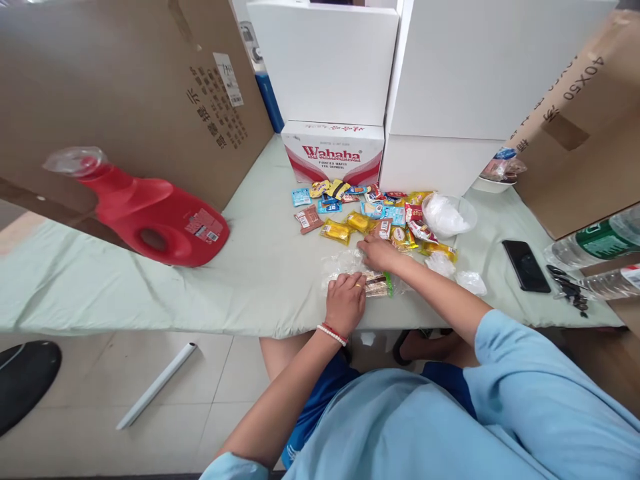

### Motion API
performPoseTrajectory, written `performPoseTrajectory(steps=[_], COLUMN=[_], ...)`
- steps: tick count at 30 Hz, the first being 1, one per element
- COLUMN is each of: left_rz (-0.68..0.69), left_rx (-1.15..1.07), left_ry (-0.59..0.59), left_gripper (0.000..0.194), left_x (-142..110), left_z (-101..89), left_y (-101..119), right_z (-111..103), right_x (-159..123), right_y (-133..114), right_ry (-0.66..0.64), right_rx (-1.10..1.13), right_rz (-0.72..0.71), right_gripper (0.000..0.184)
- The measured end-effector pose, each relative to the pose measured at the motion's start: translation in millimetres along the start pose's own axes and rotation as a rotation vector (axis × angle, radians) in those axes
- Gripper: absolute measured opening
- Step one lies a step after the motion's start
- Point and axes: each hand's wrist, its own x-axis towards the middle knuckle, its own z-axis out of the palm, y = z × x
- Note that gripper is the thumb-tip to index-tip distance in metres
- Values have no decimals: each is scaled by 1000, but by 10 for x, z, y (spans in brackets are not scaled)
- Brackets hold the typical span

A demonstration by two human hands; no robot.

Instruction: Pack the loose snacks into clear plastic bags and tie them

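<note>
Well, the likeliest trouble here is at the front of the tabletop (pixel 260 293): the snack packet (pixel 379 284) lies near that edge, so a hard tug on the slippery film around it could send it sliding toward the lap. Pressing down too firmly might also crush what's inside, and the right forearm, reaching over beside the crumpled plastic (pixel 440 265), could sweep that along. The left hand (pixel 346 300) rests on the packet's near end, fingers bent and close together; I can't tell whether they pinch it. The right hand (pixel 379 253) reaches to the far side, fingertips down by the clear film (pixel 343 263), and whether they're closed on any of it is hidden too. As for looks, the packet is flat and see-through in part, with pale, grainy pieces, a dark band and a bright green end, lying just in front of the colourful wrapped snacks (pixel 360 220)
</note>
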Motion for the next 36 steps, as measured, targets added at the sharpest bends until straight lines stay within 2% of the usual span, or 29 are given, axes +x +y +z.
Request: performPoseTrajectory(steps=[3,6,10,12,16,19,22,24,27,28,29,32,34,36], left_rz=[1,0,-15,-17,-41,-90,-185,-296,-439,-452,-441,-369,-358,-380], left_rx=[15,22,0,-25,-164,-308,-332,-309,-252,-257,-299,-548,-661,-677], left_ry=[22,-12,-72,-67,18,98,165,258,366,349,308,185,175,180], left_gripper=[27,26,30,32,35,33,30,29,52,55,49,18,15,19], left_x=[33,54,45,32,10,-22,-71,-87,-63,-49,-39,-59,-111,-160], left_z=[46,60,32,31,100,174,200,182,129,110,92,36,-12,-67], left_y=[-31,-46,-39,-48,-147,-284,-426,-503,-597,-630,-666,-796,-876,-922], right_z=[41,-45,-196,-194,46,321,523,588,620,624,628,646,664,688], right_x=[144,159,-49,-238,-656,-871,-964,-983,-990,-993,-998,-1022,-1037,-1042], right_y=[0,33,-2,-48,-124,-168,-228,-265,-286,-282,-274,-237,-214,-194], right_ry=[-53,-88,-35,12,100,130,154,152,153,152,147,117,105,102], right_rx=[13,36,32,26,131,236,236,193,196,217,241,312,347,366], right_rz=[31,-6,-90,-145,-261,-256,-232,-225,-223,-221,-217,-202,-197,-219], right_gripper=[32,17,21,26,36,42,43,40,33,31,29,26,25,28])
